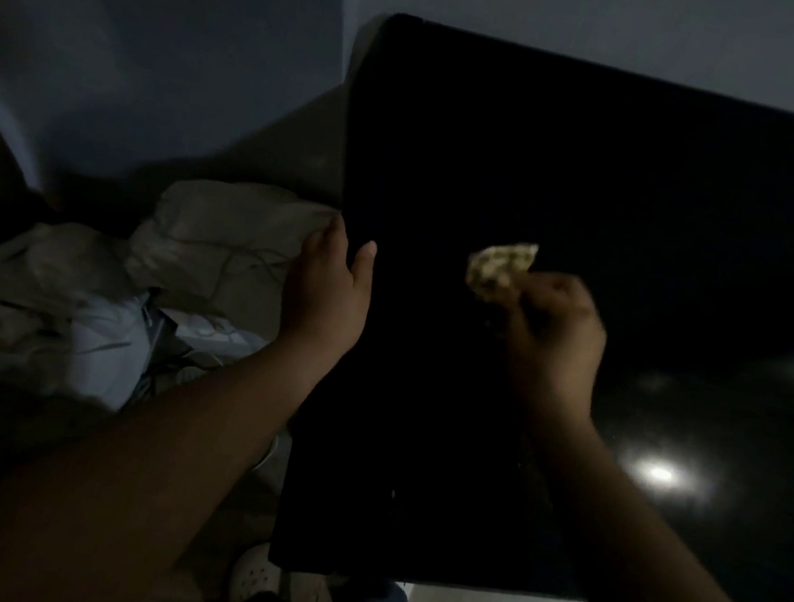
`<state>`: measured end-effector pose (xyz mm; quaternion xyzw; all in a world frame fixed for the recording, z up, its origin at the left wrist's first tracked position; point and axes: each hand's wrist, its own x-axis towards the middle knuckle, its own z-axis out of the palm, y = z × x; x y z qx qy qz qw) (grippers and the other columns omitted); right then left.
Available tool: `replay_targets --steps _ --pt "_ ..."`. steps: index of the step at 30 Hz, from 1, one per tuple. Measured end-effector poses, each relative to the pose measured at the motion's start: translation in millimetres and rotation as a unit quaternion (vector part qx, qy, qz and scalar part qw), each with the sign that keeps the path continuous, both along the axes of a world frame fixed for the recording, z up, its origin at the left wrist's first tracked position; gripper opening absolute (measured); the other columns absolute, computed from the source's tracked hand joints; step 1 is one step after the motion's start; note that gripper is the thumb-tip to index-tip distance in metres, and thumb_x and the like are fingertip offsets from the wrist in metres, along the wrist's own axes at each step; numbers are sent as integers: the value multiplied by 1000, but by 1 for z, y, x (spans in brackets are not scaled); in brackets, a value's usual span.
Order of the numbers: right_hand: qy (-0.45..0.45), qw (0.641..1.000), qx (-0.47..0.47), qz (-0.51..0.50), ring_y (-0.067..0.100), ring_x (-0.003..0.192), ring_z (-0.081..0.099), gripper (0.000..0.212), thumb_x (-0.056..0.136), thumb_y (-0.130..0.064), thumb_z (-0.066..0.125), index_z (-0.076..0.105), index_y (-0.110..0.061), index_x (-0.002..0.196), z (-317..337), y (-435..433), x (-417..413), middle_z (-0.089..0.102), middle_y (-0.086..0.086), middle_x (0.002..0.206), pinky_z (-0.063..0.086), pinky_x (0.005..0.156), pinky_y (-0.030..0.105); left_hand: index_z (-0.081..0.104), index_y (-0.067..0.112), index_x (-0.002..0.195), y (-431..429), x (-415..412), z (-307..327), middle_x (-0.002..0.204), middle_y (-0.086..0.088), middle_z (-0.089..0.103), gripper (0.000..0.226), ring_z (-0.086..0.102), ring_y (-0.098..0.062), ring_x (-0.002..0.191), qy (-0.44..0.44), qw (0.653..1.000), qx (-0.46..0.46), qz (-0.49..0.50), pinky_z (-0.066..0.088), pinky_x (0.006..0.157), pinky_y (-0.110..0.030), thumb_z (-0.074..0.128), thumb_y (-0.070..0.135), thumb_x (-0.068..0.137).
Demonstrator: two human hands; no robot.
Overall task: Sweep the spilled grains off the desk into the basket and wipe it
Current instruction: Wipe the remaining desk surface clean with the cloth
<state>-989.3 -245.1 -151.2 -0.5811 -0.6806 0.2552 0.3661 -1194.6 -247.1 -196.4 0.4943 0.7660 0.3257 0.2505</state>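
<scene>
r. hand (pixel 555 326) fingers pinch a pale crumpled wad (pixel 500 269) low over the dark table (pixel 612 178). l. hand (pixel 330 285) straddles the left edge, thumb on top, fingers loose, holding nothing. wad looks soft & light: bunch it firmly. stray grains (pixel 393 493) near front edge; basket not made out.

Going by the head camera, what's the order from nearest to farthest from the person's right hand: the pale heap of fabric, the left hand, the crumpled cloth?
1. crumpled cloth: pinched in the right hand itself, over the black desk.
2. left hand: at the desk's left edge.
3. pale heap of fabric: off the desk, beyond that edge, farther left.
</scene>
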Motion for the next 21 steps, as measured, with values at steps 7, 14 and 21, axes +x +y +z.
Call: replay_targets --steps 7,14,21 --pt "-35 999 -28 1 21 101 57 22 92 -21 60 68 -15 112 -16 -3 -10 57 1 107 50 90 40 48 15 134 -6 -2 3 128 -12 53 47 52 -29 115 -47 999 1 4 43 96 -40 39 43 98" --pt "-38 997 -18 60 13 92 60 24 87 -22 63 71 -18 109 -11 -98 -19 60 -3 104 55 75 38 49 21 133 -77 -3 -12 124 -3 57 61 55 -19 113 -127 991 16 -29 48 94 -42 38 63 89" --pt "6 997 -16 -78 15 98 60 20 89 -14 66 71 -13 108 3 -37 8 58 -3 104 48 87 25 46 21 137 -84 1 -15 130 -5 52 57 51 -15 119 -121 991 43 -30 43 101 -41 36 57 94"
